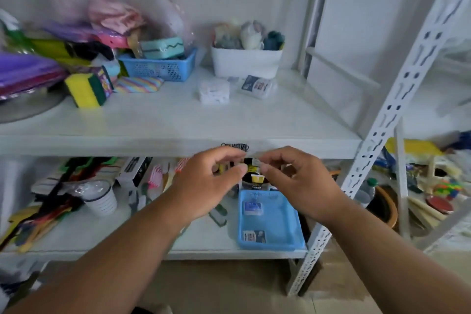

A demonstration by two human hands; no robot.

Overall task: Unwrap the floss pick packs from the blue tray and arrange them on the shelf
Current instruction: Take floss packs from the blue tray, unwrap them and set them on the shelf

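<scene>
The blue tray (293, 222) sits on the lower shelf at the right. Two floss pick packs lie in it, one at the back (252, 208) and one at the front (254, 236). On the upper shelf (165, 120) lie a blue-labelled floss pick pack (257, 85) and a white pack (214, 90). My left hand (211, 181) and my right hand (293, 181) meet in front of the upper shelf's front edge. Their fingertips pinch a small pale piece (254, 160) that looks like clear wrapping. It is too blurred to identify.
On the upper shelf stand a white basket (246, 64), a blue basket (158, 69) and sponges (88, 89) at the left. The lower shelf holds a cup (102, 199), brushes and boxes. A white slotted upright (382, 122) rises at the right.
</scene>
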